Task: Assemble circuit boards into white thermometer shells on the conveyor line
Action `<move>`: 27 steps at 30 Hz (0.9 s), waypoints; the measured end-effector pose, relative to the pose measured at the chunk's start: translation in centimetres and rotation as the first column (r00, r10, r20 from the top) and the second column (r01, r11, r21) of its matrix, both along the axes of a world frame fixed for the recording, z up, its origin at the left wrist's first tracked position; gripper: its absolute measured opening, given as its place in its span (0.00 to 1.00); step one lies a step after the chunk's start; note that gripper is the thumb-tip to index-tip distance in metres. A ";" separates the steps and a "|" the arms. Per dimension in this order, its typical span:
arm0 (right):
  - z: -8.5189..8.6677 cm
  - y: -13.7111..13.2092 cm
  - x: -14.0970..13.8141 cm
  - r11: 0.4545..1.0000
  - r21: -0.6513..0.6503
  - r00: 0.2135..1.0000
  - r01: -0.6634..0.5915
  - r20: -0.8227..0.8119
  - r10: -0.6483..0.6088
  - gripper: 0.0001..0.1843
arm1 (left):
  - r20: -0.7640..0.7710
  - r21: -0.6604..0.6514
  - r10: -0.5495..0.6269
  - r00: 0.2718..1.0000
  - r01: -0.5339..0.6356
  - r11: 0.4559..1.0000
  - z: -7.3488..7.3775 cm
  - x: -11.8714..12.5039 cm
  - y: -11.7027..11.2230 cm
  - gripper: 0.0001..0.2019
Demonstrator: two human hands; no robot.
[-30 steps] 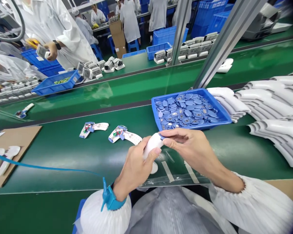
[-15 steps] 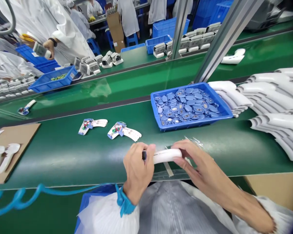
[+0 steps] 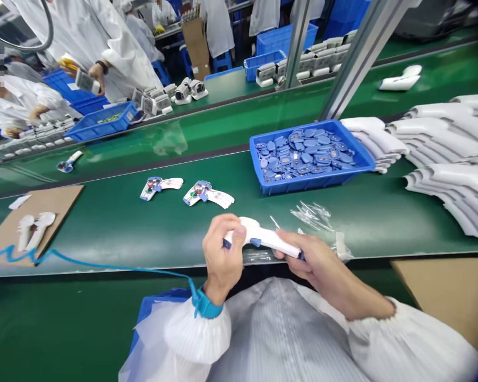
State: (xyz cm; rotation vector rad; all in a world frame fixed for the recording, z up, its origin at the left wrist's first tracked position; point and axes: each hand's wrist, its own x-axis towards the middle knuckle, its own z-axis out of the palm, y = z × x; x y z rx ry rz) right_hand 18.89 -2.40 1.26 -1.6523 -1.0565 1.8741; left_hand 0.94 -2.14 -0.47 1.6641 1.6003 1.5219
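Note:
My left hand point(image 3: 222, 255) and my right hand point(image 3: 315, 263) both grip a white gun-shaped plastic housing point(image 3: 263, 236) just above the near edge of the green belt point(image 3: 103, 233). The left fingers close round its head end, where a blue part shows. The right fingers close round its handle end. A blue wrist strap with a coiled cord point(image 3: 201, 303) is on my left wrist. Behind the housing lies a blue tray point(image 3: 307, 182) of small blue parts.
Two open half-housings with circuit boards point(image 3: 207, 193) lie on the belt at centre left. Stacks of white shells point(image 3: 446, 154) fill the right side. Clear film scraps point(image 3: 313, 215) lie near my right hand. A brown board point(image 3: 35, 217) sits left. People in white coats work beyond.
The housing has turned from lying level to showing its gun shape, and both hands have shifted a little toward me. The camera has tilted, and the coiled cord now stretches across the left.

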 end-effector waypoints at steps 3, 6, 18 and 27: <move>0.1 0.0 -0.4 0.985 -0.018 0.985 -0.170 0.011 0.170 0.27 | 0.153 -0.073 0.218 0.964 -0.209 0.975 -1.1 0.4 0.2 0.25; 0.0 -0.2 -1.2 0.805 0.416 0.897 -0.424 0.317 0.309 0.19 | 0.067 -0.179 0.308 0.949 -0.293 0.939 -1.6 0.6 1.8 0.27; -0.5 3.4 1.1 0.619 0.603 0.847 -0.503 0.485 0.216 0.19 | -0.310 -0.407 -0.125 0.943 -0.013 0.913 0.4 -4.4 4.0 0.21; -0.3 9.7 -8.5 0.511 0.544 0.658 -0.666 0.751 0.057 0.22 | -0.126 -0.474 0.409 0.904 -0.417 0.776 8.2 -18.2 22.1 0.21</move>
